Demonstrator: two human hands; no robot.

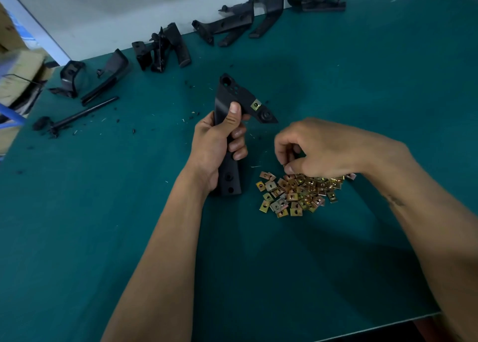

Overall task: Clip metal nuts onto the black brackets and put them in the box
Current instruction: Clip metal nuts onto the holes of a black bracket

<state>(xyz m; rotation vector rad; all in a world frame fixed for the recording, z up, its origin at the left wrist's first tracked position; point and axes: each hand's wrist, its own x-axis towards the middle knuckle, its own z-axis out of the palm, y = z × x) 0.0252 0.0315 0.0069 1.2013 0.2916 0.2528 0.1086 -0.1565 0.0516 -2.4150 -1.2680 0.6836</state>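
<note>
Fingers of right hand (315,147) curl into the nut pile (297,191), lower centre; can't tell if one's pinched. Left hand (217,145) grips bracket (232,96), centre frame. I'd worry about grabbing two nuts stuck together.

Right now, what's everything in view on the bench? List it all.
held bracket: one, black, gripped upright at centre, one brass nut clipped on
loose nuts: a pile, brass-gold, right of bracket
spare brackets: several, black, along far edge
rod: one, black, left side
mat: one, teal, covers bench
cardboard boxes: tan, far left
left hand: grips bracket
right hand: fingers curled at pile
</note>
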